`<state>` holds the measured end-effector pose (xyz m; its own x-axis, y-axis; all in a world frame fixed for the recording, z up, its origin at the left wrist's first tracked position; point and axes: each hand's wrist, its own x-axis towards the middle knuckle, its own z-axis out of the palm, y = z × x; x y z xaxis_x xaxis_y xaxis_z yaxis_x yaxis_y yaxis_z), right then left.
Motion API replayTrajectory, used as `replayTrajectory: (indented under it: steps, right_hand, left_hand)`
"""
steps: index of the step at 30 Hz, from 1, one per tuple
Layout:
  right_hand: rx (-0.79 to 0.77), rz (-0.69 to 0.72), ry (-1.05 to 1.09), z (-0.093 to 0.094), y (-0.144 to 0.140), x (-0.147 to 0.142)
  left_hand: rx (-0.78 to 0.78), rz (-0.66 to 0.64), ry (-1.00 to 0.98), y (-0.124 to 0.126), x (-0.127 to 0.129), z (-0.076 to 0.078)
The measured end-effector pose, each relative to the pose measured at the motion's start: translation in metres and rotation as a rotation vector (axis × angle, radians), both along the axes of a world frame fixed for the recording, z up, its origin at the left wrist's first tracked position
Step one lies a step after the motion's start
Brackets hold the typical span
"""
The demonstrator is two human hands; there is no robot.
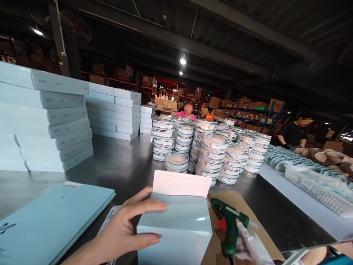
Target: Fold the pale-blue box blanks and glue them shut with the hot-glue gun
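Note:
A pale blue box [173, 239] stands in front of me, its pinkish-white flap [180, 184] raised at the far edge. My left hand [129, 219] grips the box from the left, with the thumb on the near face and the fingers across the top. At its right is a green hot glue gun [230, 221] with a red trigger, its nozzle close to the flap's right end. My right hand [248, 244], in a whitish covering, is closed around the gun's handle; part of the hand is hidden behind it.
Stacked round clear-lidded containers [213, 151] stand beyond the box. Tall stacks of pale blue boxes [71, 117] rise at left, near flat blue boards [60, 217]. Brown cardboard [248, 209] lies under the gun. At right are a white basket [314, 187] and a co-worker [292, 132]; another person sits behind the containers.

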<state>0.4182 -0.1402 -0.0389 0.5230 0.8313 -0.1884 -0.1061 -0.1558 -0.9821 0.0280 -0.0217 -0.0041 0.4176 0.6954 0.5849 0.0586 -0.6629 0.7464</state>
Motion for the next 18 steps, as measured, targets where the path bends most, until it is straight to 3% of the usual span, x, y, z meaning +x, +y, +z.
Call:
replayTrajectory:
  steps: [3, 5, 7, 9, 11, 14, 16, 18]
  right_hand:
    - [0.021, -0.089, -0.298, 0.019, -0.010, -0.005]
    - [0.262, -0.052, -0.467, 0.040, -0.007, -0.028]
    - [0.509, 0.205, -0.506, 0.058, 0.003, -0.060]
    - [0.614, 0.463, -0.477, 0.069, 0.015, -0.087]
    - [0.676, 0.579, -0.423, 0.069, 0.024, -0.104]
    - [0.769, 0.596, -0.379, 0.058, 0.029, -0.111]
    - [0.739, 0.588, -0.467, 0.052, 0.028, -0.111]
    - [0.710, 0.579, -0.665, 0.053, 0.025, -0.112]
  left_hand:
    - [0.025, -0.043, -0.017, -0.003, 0.005, 0.014]
    - [0.022, -0.048, -0.021, -0.004, 0.007, 0.022]
    - [0.012, -0.054, -0.021, -0.004, 0.008, 0.025]
    - [0.014, -0.059, -0.024, -0.005, 0.009, 0.025]
    - [0.036, -0.082, -0.052, -0.006, 0.011, 0.022]
    - [0.029, -0.121, -0.283, -0.008, 0.023, 0.017]
    - [0.002, -0.153, -0.488, -0.009, 0.033, 0.016]
    - [0.013, -0.203, -0.568, -0.008, 0.039, 0.017]
